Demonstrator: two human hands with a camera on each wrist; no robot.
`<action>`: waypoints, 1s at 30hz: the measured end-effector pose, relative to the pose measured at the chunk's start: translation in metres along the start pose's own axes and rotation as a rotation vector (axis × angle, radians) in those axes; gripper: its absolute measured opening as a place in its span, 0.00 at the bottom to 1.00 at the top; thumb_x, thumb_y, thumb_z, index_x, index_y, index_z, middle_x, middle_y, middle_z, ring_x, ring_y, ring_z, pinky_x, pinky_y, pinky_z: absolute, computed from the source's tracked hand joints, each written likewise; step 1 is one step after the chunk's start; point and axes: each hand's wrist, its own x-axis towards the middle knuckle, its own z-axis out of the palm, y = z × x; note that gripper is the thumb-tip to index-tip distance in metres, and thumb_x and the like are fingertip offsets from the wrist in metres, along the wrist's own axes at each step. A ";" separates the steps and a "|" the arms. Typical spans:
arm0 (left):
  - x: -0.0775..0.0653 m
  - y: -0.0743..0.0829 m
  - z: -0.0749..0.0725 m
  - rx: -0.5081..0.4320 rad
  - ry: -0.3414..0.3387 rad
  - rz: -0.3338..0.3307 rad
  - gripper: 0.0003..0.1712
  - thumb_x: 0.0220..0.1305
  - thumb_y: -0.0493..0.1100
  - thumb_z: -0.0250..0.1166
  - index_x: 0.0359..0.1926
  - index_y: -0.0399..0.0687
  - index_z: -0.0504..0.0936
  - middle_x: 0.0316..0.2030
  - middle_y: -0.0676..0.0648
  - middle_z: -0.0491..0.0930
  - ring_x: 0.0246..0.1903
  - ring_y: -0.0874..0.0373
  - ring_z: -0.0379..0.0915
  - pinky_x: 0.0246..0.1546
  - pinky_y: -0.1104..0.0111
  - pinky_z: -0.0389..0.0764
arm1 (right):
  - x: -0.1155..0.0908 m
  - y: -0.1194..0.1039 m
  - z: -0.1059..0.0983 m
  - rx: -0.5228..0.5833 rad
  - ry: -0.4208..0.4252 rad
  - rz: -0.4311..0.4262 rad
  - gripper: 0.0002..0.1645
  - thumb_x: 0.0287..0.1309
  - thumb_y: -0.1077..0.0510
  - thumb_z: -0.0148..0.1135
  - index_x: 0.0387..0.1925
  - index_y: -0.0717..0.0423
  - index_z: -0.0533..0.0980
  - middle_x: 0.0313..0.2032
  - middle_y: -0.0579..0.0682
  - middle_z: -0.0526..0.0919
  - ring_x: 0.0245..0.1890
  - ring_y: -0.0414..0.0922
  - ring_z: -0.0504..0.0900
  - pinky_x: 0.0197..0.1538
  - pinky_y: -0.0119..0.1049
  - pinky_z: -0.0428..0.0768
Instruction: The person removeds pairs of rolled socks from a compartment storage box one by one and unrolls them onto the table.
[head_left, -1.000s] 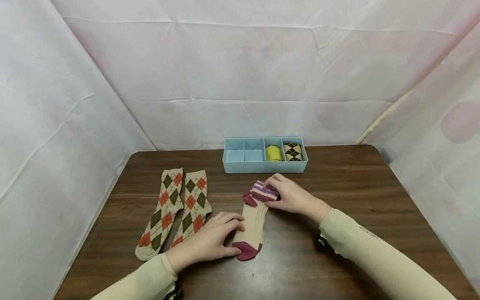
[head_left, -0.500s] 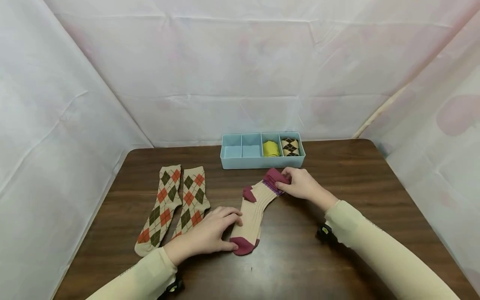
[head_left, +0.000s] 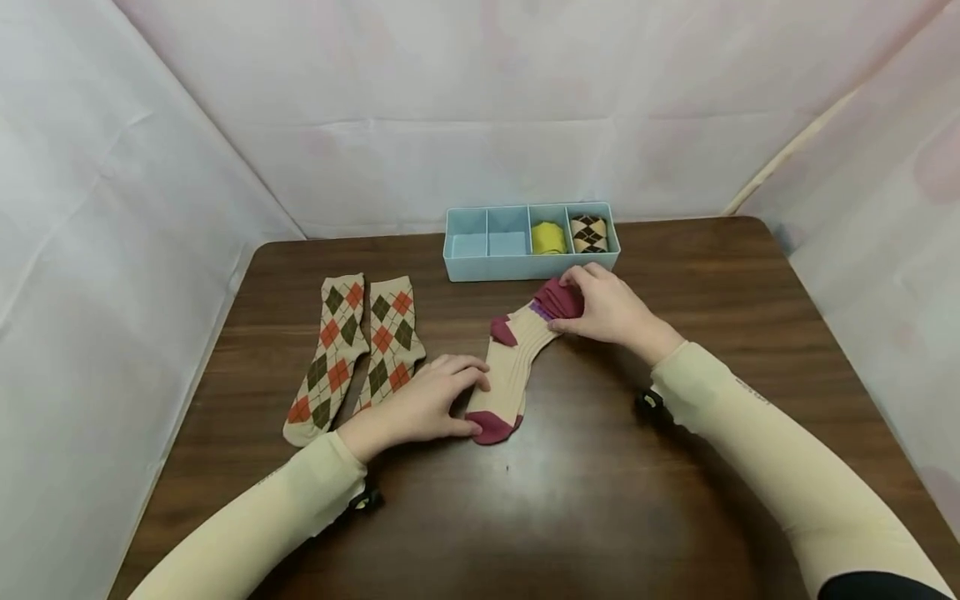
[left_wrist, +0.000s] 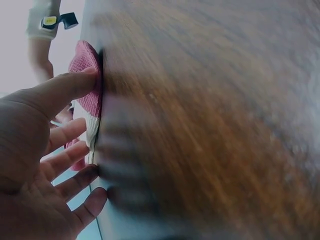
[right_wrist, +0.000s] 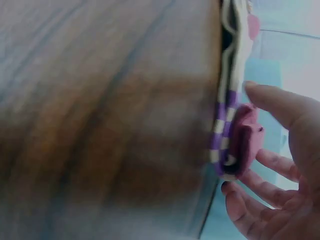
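A pair of cream socks (head_left: pixel 504 379) with burgundy toes and heels lies stacked on the table, its burgundy cuff (head_left: pixel 557 300) turned over above a purple band. My left hand (head_left: pixel 427 398) rests at the toe end; in the left wrist view its thumb touches the burgundy toe (left_wrist: pixel 86 80), with the other fingers spread along the sock's edge. My right hand (head_left: pixel 611 308) lies over the cuff end, fingertips at the far edge and thumb at the near side. The right wrist view shows the folded cuff (right_wrist: pixel 246 137) between thumb and fingers, without a clear pinch.
Two argyle socks (head_left: pixel 326 358) lie side by side at the left, one partly behind my left hand. At the back, a light blue four-section box (head_left: pixel 495 268) holds a yellow rolled sock (head_left: pixel 548 238) and a brown-and-cream argyle roll (head_left: pixel 588 234). White curtains surround the table.
The rolled striped cuff end has been unrolled toward the upper right, with my right hand moving along. The cuff now lies flatter. My left hand stays at the toe; the head view has tilted down.
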 end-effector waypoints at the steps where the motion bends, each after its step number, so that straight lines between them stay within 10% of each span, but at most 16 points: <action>1: 0.001 -0.001 -0.002 0.000 -0.002 0.001 0.30 0.60 0.54 0.84 0.58 0.53 0.82 0.71 0.48 0.75 0.69 0.44 0.71 0.68 0.44 0.72 | 0.003 0.000 -0.001 -0.001 -0.011 0.000 0.39 0.54 0.43 0.86 0.57 0.60 0.78 0.53 0.61 0.80 0.51 0.56 0.80 0.54 0.56 0.83; 13: -0.001 -0.004 -0.006 0.013 -0.030 0.038 0.30 0.60 0.53 0.84 0.58 0.53 0.82 0.70 0.49 0.76 0.69 0.46 0.70 0.71 0.48 0.71 | 0.002 0.021 -0.012 0.097 0.046 0.137 0.17 0.75 0.54 0.63 0.52 0.65 0.83 0.42 0.62 0.90 0.41 0.56 0.88 0.48 0.56 0.85; 22: -0.006 -0.006 -0.005 0.007 -0.044 0.052 0.30 0.60 0.55 0.84 0.58 0.55 0.82 0.69 0.50 0.75 0.70 0.48 0.69 0.72 0.50 0.70 | -0.009 0.041 -0.016 0.123 -0.055 0.260 0.18 0.76 0.50 0.68 0.47 0.64 0.85 0.38 0.58 0.91 0.36 0.52 0.88 0.44 0.49 0.85; 30: -0.007 -0.003 -0.009 0.009 -0.079 0.052 0.31 0.64 0.55 0.82 0.62 0.54 0.81 0.72 0.48 0.73 0.73 0.47 0.67 0.74 0.50 0.69 | -0.014 0.038 -0.016 0.094 0.042 0.170 0.14 0.68 0.54 0.76 0.44 0.61 0.84 0.42 0.60 0.87 0.44 0.56 0.83 0.51 0.54 0.80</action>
